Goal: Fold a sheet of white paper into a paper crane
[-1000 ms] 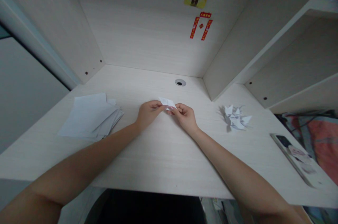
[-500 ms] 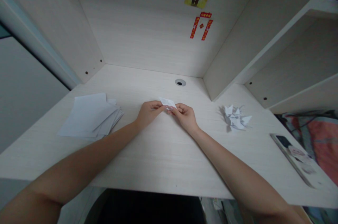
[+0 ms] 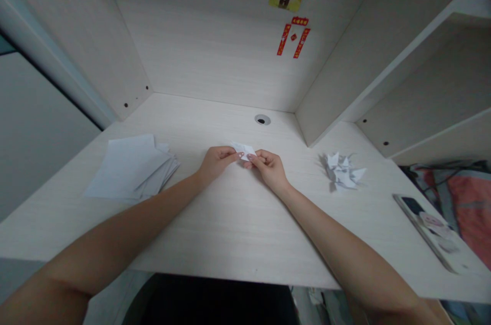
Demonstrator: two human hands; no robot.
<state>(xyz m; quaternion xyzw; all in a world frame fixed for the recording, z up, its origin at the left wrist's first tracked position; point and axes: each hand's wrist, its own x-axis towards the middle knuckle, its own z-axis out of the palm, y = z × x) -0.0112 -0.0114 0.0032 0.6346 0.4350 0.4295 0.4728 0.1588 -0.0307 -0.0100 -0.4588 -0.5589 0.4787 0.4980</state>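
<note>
A small folded piece of white paper (image 3: 243, 149) is held just above the pale wooden desk (image 3: 230, 212), near its middle. My left hand (image 3: 217, 161) pinches the paper's left side with closed fingertips. My right hand (image 3: 268, 166) pinches its right side, fingers curled in. The two hands nearly touch under the paper, and most of the fold is hidden behind the fingers.
A loose stack of white paper sheets (image 3: 132, 166) lies at the left. A heap of small folded white paper figures (image 3: 341, 171) sits at the right. A phone (image 3: 431, 230) lies near the right edge. A cable hole (image 3: 262, 120) is at the back, under side shelves.
The folded paper has sunk a little lower between the fingertips and shows less; both hands stay in the same place.
</note>
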